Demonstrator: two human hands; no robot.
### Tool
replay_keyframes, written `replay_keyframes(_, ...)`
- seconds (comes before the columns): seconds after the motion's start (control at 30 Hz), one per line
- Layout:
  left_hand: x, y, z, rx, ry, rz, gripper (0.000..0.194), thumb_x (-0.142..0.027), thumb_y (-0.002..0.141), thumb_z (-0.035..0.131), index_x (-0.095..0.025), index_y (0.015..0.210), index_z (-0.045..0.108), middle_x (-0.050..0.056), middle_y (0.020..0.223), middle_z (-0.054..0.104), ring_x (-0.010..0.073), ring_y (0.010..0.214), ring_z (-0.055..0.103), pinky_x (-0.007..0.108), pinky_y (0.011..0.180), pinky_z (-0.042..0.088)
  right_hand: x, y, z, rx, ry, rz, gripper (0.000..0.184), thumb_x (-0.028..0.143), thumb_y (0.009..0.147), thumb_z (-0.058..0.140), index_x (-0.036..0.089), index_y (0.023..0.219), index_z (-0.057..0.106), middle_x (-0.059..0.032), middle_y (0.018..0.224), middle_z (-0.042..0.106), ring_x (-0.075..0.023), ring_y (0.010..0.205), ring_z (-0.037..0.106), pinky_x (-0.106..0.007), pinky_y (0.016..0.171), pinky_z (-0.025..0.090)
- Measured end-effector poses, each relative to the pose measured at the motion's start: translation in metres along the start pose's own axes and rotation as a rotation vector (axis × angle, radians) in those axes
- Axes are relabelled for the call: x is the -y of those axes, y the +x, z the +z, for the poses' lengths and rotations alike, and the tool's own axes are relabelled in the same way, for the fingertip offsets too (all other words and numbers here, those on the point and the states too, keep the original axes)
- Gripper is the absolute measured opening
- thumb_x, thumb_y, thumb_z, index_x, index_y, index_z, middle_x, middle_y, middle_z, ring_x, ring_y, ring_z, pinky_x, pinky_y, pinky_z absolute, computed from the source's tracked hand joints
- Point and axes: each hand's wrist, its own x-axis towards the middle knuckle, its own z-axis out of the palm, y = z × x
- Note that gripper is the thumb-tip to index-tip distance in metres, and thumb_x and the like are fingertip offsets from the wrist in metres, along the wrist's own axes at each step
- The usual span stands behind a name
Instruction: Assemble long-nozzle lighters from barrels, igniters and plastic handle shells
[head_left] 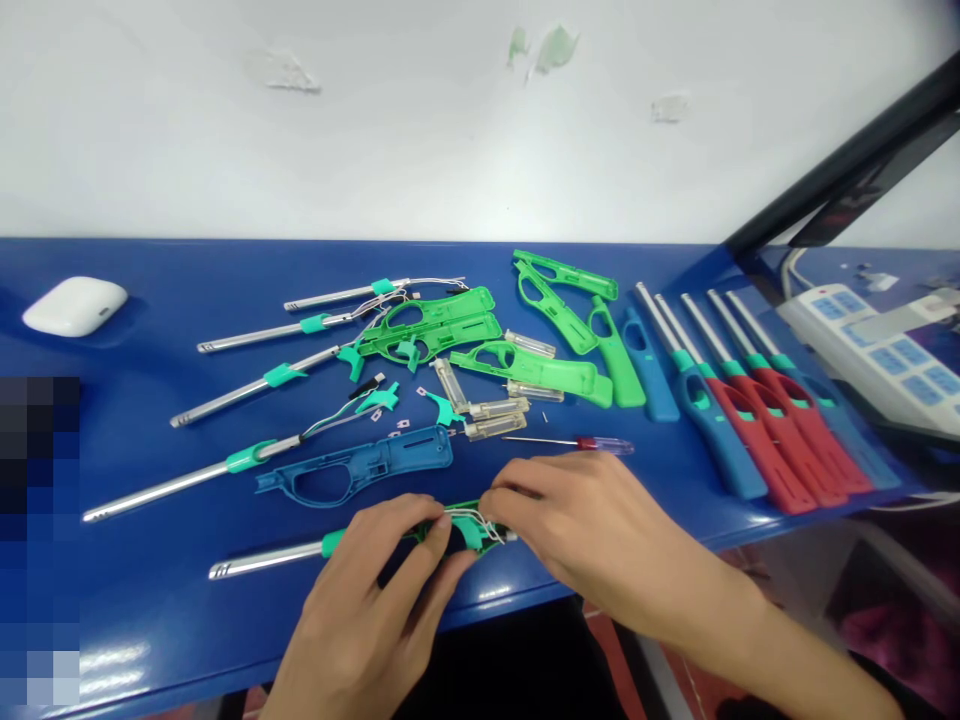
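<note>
At the table's front edge lies a half-assembled gas lighter with a metal tube [270, 560], a green handle shell and a teal trigger [471, 532]. My left hand [367, 590] is closed around its handle, thumb and fingers beside the trigger. My right hand [585, 510] is closed at the handle's rear end, fingertips by the thin white wires [491, 527]; its fingers hide what they pinch. Just behind lie a blue handle half [405, 457] and a screwdriver [600, 445] with a red and clear grip.
Several metal tubes [172, 494] with wires lie to the left. Green handle halves [450, 325], clear fuel tanks [496, 408] and teal triggers [444, 408] fill the middle. Assembled lighters [765, 440] stand in a row at right, beside a power strip [862, 340]. A white case [73, 306] sits far left.
</note>
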Motion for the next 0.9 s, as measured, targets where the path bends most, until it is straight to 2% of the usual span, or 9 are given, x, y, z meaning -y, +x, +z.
replay_keyframes(0.13, 0.0, -0.001, -0.002, 0.008, 0.012, 0.0, 0.019, -0.011, 0.099, 0.067, -0.012, 0.118, 0.067, 0.01, 0.122, 0.064, 0.0183, 0.118, 0.062, 0.033, 0.102, 0.052, 0.004, 0.006, 0.001, -0.077, -0.142, -0.107, 0.028, -0.003, 0.076, 0.07, 0.021, 0.088, 0.063, 0.0021, 0.079, 0.064, -0.0183, 0.061, 0.054, -0.036, 0.05, 0.025)
replay_keyframes(0.27, 0.0, 0.0, -0.002, 0.005, 0.012, 0.006, 0.019, -0.01, 0.099, 0.066, -0.012, 0.118, 0.066, 0.01, 0.123, 0.065, 0.0185, 0.118, 0.063, 0.033, 0.103, 0.053, 0.007, 0.008, 0.008, -0.204, -0.268, -0.19, 0.021, -0.002, 0.077, 0.068, 0.017, 0.085, 0.065, 0.0008, 0.072, 0.061, -0.0186, 0.056, 0.053, -0.035, 0.048, 0.028)
replay_keyframes(0.57, -0.001, 0.002, -0.001, -0.029, -0.013, 0.003, 0.016, -0.012, 0.1, 0.065, -0.013, 0.116, 0.067, 0.009, 0.12, 0.064, 0.0166, 0.114, 0.062, 0.031, 0.1, 0.054, 0.01, 0.002, 0.008, -0.262, -0.263, -0.202, 0.016, 0.0, 0.086, 0.062, 0.014, 0.09, 0.068, -0.0009, 0.073, 0.062, -0.0183, 0.056, 0.053, -0.034, 0.048, 0.035)
replay_keyframes(0.73, -0.001, 0.001, 0.0, -0.004, 0.014, -0.001, 0.015, -0.014, 0.101, 0.064, -0.013, 0.116, 0.067, 0.009, 0.121, 0.064, 0.0173, 0.116, 0.062, 0.031, 0.101, 0.053, 0.008, 0.003, 0.004, -0.262, -0.232, -0.177, 0.017, 0.002, 0.092, 0.058, 0.011, 0.097, 0.072, -0.0028, 0.077, 0.068, -0.0189, 0.057, 0.058, -0.035, 0.049, 0.04)
replay_keyframes(0.83, 0.0, 0.0, 0.0, -0.009, 0.068, 0.011, 0.016, -0.016, 0.101, 0.065, -0.012, 0.116, 0.066, 0.01, 0.12, 0.065, 0.0193, 0.117, 0.063, 0.033, 0.101, 0.054, 0.001, -0.005, 0.001, -0.279, -0.082, -0.113, 0.019, 0.018, 0.106, 0.054, 0.014, 0.106, 0.073, -0.0037, 0.091, 0.076, -0.0186, 0.073, 0.069, -0.033, 0.06, 0.05)
replay_keyframes(0.9, 0.002, -0.002, 0.0, 0.003, 0.099, 0.015, 0.016, -0.018, 0.101, 0.065, -0.013, 0.117, 0.066, 0.009, 0.119, 0.066, 0.0207, 0.117, 0.065, 0.035, 0.1, 0.057, -0.004, -0.015, 0.002, -0.29, 0.088, -0.033, 0.023, 0.029, 0.11, 0.051, 0.02, 0.108, 0.072, -0.0014, 0.1, 0.078, -0.0165, 0.084, 0.073, -0.031, 0.072, 0.055)
